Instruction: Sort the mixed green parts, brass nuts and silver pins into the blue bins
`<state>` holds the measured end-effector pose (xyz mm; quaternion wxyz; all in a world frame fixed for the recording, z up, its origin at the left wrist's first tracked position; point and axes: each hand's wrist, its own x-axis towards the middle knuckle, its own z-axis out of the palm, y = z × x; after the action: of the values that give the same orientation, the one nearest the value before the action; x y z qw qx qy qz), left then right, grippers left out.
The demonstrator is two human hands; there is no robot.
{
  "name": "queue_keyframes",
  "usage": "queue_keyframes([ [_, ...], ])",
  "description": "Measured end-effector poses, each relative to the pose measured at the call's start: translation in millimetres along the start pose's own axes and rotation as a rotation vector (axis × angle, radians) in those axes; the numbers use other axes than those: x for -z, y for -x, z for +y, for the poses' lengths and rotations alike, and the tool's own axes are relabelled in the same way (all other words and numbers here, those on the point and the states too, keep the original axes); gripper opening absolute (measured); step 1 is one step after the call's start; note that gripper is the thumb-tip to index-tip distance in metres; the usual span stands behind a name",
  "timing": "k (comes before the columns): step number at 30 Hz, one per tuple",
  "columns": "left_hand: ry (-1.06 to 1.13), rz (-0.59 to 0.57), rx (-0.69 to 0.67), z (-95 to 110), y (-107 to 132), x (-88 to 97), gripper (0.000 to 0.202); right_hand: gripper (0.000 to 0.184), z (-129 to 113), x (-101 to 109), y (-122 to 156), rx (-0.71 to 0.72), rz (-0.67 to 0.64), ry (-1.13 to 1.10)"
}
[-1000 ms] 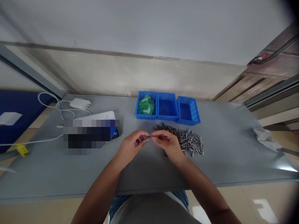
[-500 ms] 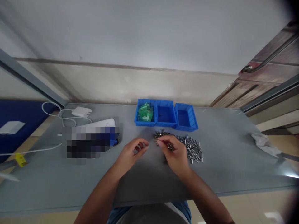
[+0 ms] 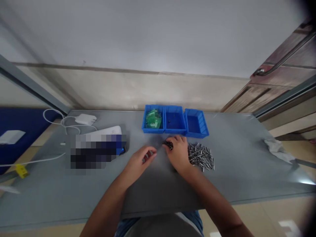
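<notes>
My left hand (image 3: pixel 140 162) hovers over the table left of the fasteners. Its fingers are loosely curled, with a gap between thumb and forefinger, and I make out nothing held in it. My right hand (image 3: pixel 179 153) reaches palm down onto a small pile of dark screw-like fasteners (image 3: pixel 169 144), thumb and fingers apart around its edge. Part of that pile is hidden under the hand. Just right of it lies a heap of silvery metal pins (image 3: pixel 201 157). Two tiny dark pieces show at the middle blue bin (image 3: pixel 175 130), behind the right hand.
The left blue bin (image 3: pixel 143 123) contains green circuit-board-like pieces; the right blue bin (image 3: pixel 206 130) stands beside the middle one. A white charger (image 3: pixel 86 119) with cable and a partly blurred-out white device (image 3: pixel 115 130) lie at left. White crumpled material (image 3: pixel 278 150) sits far right.
My right hand has moved up and left, from a pinch near the dark pile to fingers spread over it. A second tiny piece now shows at the middle bin. My left hand hardly moved.
</notes>
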<state>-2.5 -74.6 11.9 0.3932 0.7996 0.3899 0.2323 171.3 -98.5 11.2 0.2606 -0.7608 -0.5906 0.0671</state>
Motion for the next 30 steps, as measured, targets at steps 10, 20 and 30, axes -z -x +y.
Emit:
queue_keyframes([
  [10,-0.059,-0.031,-0.004,-2,0,-2.2,0.014,0.013,-1,-12,7,0.025,-0.083,0.035],
  [20,-0.038,-0.037,-0.014,-2,-1,-2.6,0.014,0.010,-1,6,11,-0.063,-0.178,-0.659],
  [30,0.026,0.072,-0.031,7,2,-0.8,0.011,0.017,-12,13,19,-0.273,-0.539,-1.349],
])
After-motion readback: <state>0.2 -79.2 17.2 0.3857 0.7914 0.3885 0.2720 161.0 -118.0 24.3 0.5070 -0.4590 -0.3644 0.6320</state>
